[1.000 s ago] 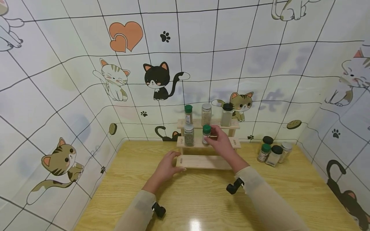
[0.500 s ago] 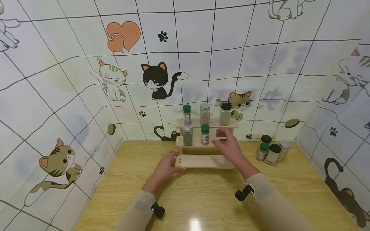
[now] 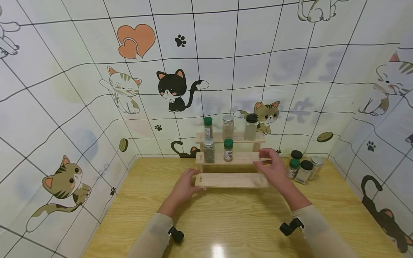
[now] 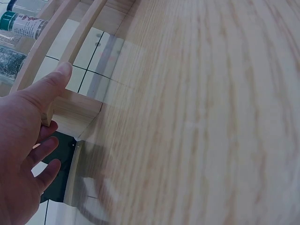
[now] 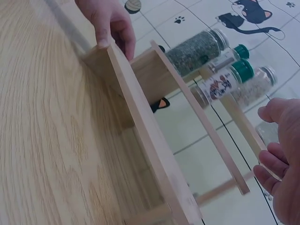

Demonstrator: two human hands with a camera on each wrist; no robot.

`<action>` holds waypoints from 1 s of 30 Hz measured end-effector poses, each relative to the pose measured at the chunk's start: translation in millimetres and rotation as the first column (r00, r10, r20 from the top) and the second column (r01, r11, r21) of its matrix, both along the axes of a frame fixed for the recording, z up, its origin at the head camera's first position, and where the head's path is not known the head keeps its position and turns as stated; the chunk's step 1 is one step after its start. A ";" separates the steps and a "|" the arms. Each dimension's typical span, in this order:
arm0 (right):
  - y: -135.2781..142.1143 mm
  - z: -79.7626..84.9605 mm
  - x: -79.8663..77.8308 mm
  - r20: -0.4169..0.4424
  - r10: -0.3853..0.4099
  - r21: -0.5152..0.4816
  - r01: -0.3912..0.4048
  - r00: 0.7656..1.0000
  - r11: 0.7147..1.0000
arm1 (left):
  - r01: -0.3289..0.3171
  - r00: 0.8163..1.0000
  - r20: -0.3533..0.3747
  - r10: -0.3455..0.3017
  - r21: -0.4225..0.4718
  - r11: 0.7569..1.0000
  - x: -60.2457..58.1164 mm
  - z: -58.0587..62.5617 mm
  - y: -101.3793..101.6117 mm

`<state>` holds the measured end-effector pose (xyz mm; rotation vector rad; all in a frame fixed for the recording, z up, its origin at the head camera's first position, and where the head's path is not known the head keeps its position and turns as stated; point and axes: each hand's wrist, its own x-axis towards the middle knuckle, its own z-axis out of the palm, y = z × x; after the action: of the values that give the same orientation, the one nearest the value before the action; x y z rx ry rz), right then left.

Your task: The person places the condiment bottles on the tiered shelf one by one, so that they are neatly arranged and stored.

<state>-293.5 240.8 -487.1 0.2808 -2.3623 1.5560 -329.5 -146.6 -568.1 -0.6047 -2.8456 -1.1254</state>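
A three-tier wooden spice rack (image 3: 231,180) stands against the wall. My left hand (image 3: 184,186) grips the left end of its lowest shelf; the left wrist view shows the thumb (image 4: 54,84) on the shelf's edge. On the middle shelf stand a silver-capped herb jar (image 3: 209,153) and a green-capped spice jar (image 3: 228,152). The top shelf bears a green-capped jar (image 3: 208,128), a silver-capped jar (image 3: 227,129) and a black-capped jar (image 3: 250,129). Beside the middle shelf's right end, my right hand (image 3: 274,171) holds nothing, its fingers loosely bent.
Several more spice jars (image 3: 303,172), with black, green and silver caps, stand grouped on the wooden table (image 3: 226,218) right of the rack. Wall sheets (image 3: 219,71) printed with cats enclose the back and both sides.
My right hand has let go of the green-capped jar on the middle shelf and moved right, away from it. That jar stays upright. My left hand has kept its place on the rack.
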 end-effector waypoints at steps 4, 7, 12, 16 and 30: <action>16.6 0.1 7.9 -0.023 -0.049 0.054 0.050 0.999 0.997 | 0.000 1.000 -0.003 0.000 0.008 1.000 0.0 -0.4 -0.9; 29.7 -0.5 12.3 -0.063 -0.107 0.111 0.114 0.992 0.987 | -0.007 1.000 0.003 0.007 0.011 1.000 0.0 -0.3 -1.3; 52.8 -4.3 20.7 -0.117 -0.185 0.156 0.202 0.976 0.967 | -0.012 1.000 0.010 0.012 0.009 1.000 0.4 -0.1 -1.2; 73.0 -7.8 29.7 -0.137 -0.232 0.186 0.255 0.963 0.949 | -0.010 1.000 0.006 0.010 0.011 1.000 0.4 -0.6 -1.1; 129.3 -35.0 34.4 -0.207 -0.372 0.304 0.421 0.905 0.854 | 0.001 1.000 -0.003 -0.001 0.009 1.000 -0.7 -3.2 -1.9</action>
<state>-259.1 370.0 -522.1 -0.0320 -2.3751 0.9032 -330.2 -148.5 -571.3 -0.6074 -2.8361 -1.1356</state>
